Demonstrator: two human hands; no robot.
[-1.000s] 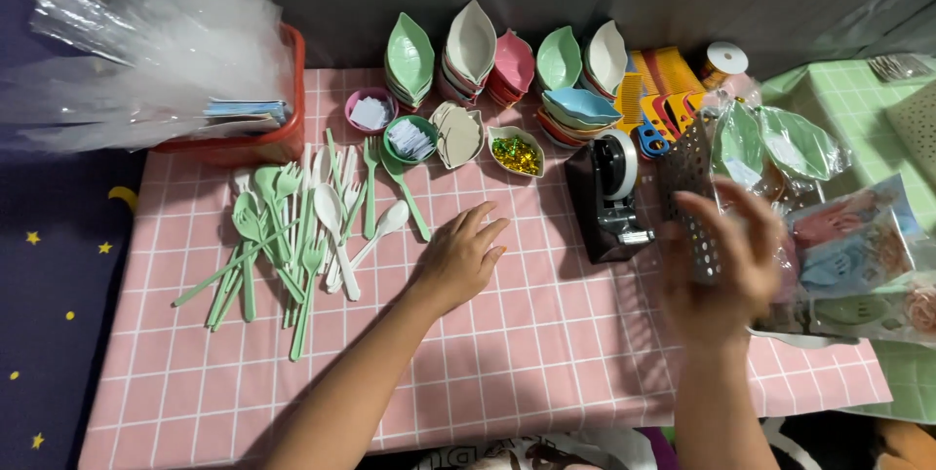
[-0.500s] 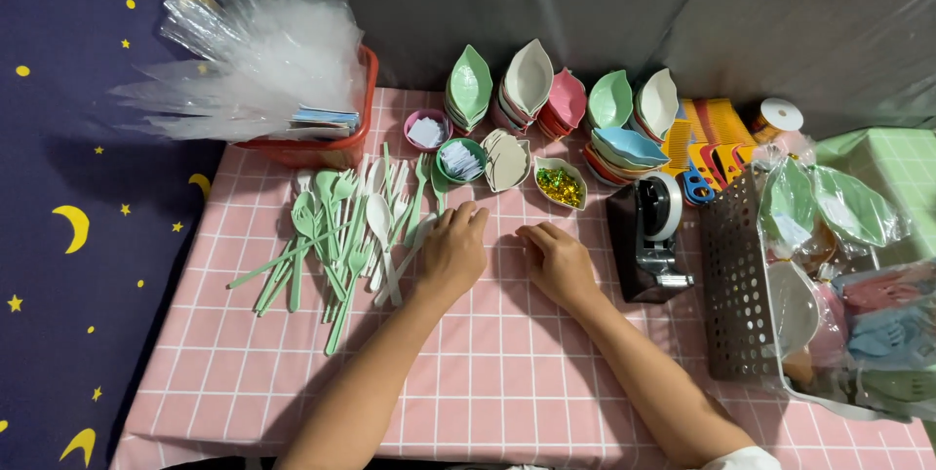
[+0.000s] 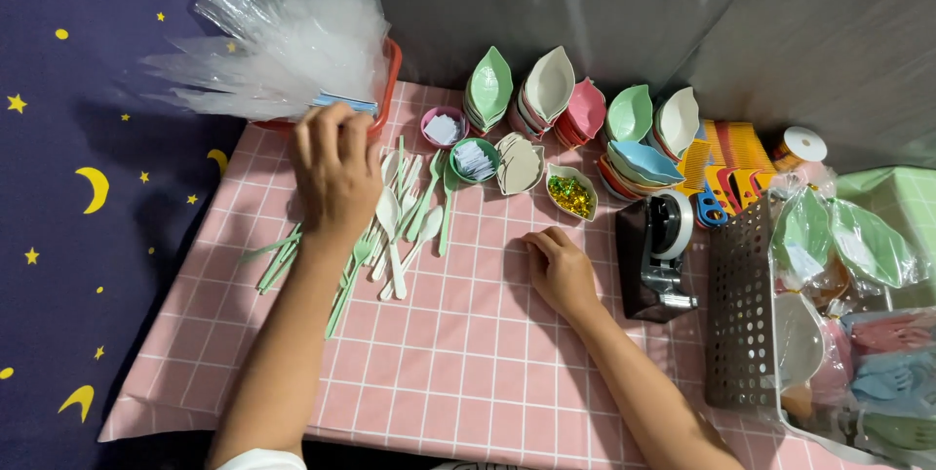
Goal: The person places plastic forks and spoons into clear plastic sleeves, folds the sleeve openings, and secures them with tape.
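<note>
My left hand [image 3: 334, 170] is raised over the pile of green and white plastic spoons [image 3: 395, 216], its fingers reaching toward the clear plastic bags [image 3: 278, 46] that stand in a red basket [image 3: 390, 80]. It holds nothing that I can see. My right hand [image 3: 559, 263] rests palm down on the pink checked tablecloth [image 3: 468, 353], fingers curled, just below a small leaf-shaped dish of yellow and green bits [image 3: 570, 194].
Stacks of leaf-shaped dishes [image 3: 546, 95] in green, white, pink and blue line the back. A black tape dispenser [image 3: 658, 251] stands to the right of my right hand. A grey perforated basket [image 3: 746, 309] holds wrapped sets. Yellow combs [image 3: 726, 153] lie behind it.
My left hand has lifted off the spoons and moved up and left toward the bags. My right hand has stayed near the small dish, flat on the cloth.
</note>
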